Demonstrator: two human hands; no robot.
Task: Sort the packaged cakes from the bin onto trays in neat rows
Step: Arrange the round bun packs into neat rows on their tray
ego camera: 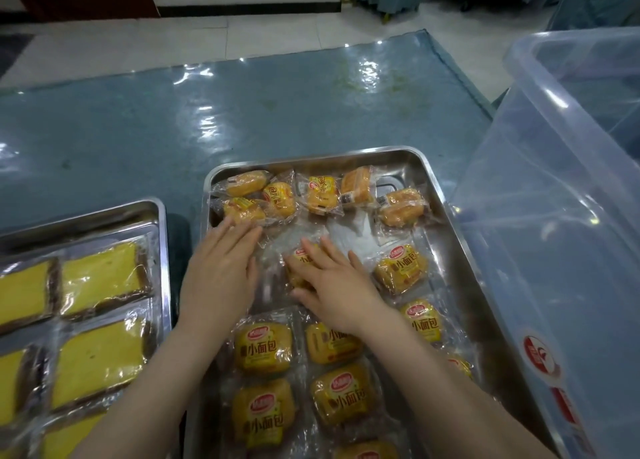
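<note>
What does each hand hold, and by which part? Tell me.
Nothing is gripped. The right hand lies flat on top of a wrapped cake; the left hand rests open on the tray beside it.

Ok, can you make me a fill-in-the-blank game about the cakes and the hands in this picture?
1. The right hand rests on a small wrapped ____ in the middle tray.
2. The flat yellow cake slices lie in the tray on the ____ side.
3. The big bin beside the trays is made of see-through ____.
4. The left hand lies with its fingers ____.

Missing words: cake; left; plastic; straight
</note>
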